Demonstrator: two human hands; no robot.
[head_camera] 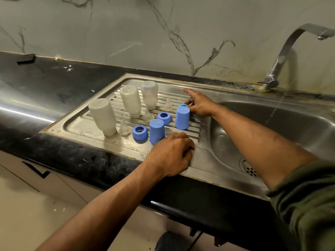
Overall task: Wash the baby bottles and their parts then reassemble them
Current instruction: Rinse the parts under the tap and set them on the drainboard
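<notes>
Baby bottles, three of them, clear and cloudy, stand upside down on the ribbed drainboard left of centre: near bottle, middle bottle, far bottle. Three clear teats sit among them: one just right of the near bottle, one by the middle bottle, one right of the far bottle. Two blue collar rings lie flat, front ring and back ring. Two blue caps stand mouth-down, front cap and taller-looking rear cap.

Left hand, centre of frame, rests knuckles-up on the drainboard's front edge, fingers curled under, touching or nearly touching the front cap; holding nothing visible. Right hand, above it, reaches behind the rear cap: index finger stretched toward upper left, thumb and other fingers pinching a third blue ring, mostly hidden behind the cap.

Steel sink basin fills the right side, tap at upper right, thin water stream falling. Black countertop at left, marble-look wall behind. Green sleeve at lower right.
</notes>
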